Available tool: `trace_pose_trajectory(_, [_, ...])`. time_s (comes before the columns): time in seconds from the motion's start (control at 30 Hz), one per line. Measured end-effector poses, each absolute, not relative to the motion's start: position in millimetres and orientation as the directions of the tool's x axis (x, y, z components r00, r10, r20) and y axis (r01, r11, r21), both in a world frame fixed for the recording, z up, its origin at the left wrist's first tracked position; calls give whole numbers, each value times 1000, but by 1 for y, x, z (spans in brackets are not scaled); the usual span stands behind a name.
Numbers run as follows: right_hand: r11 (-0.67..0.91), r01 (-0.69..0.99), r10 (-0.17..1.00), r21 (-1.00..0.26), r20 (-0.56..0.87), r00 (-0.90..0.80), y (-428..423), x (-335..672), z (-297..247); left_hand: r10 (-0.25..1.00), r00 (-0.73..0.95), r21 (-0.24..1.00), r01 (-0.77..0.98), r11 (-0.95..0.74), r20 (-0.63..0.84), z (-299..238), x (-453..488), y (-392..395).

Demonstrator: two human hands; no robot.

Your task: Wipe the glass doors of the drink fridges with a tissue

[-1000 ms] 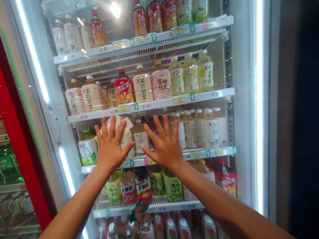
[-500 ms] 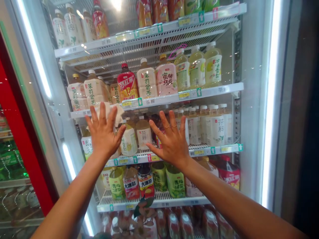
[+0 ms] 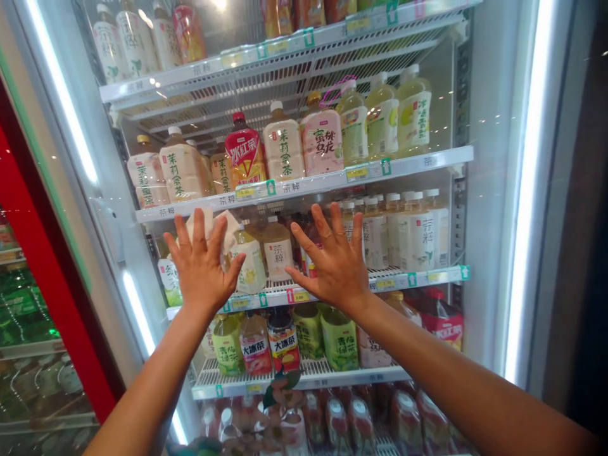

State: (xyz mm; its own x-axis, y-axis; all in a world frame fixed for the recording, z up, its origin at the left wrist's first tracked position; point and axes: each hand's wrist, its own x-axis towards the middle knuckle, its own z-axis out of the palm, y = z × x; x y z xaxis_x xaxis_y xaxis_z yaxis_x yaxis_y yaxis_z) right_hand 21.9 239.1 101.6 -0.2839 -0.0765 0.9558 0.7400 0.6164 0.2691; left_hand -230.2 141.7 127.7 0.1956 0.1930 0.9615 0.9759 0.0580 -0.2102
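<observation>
Both my hands lie flat against the glass door of a drinks cooler. My left hand has its fingers spread and presses a white cloth onto the glass; the cloth shows above and between the fingers. My right hand is also spread flat on the glass, with nothing under it. Behind the glass at hand height stands a shelf of tea bottles.
Wire shelves behind the glass hold many bottled teas: pale large bottles and a red one above, green and red bottles below. A red-framed second cooler stands to the left. Lit strips run down both door edges.
My left hand with the cloth slid left and up across the glass, then slightly back down. My right hand shifted a little right and up, staying flat. The view drifted downward.
</observation>
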Motion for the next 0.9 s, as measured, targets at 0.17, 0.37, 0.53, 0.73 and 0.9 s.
trace_pose_trajectory(0.17, [612,741,-80,275,954,-287,239,22,101,257,194,-217,974,63,947,43,-205,133])
trace_pose_trajectory(0.37, [632,727,-72,267,955,-288,239,22,100,276,252,-274,961,42,928,83,-206,139])
trace_pose_trajectory(0.53, [636,723,-83,271,955,-285,241,22,100,194,177,-193,979,66,965,111,-195,153])
trace_pose_trajectory(0.73, [642,723,-50,256,955,-293,239,22,101,299,291,-317,947,41,909,43,-187,138])
trace_pose_trajectory(0.9, [633,729,-42,261,952,-304,239,23,100,210,208,-220,975,38,955,132,-188,157])
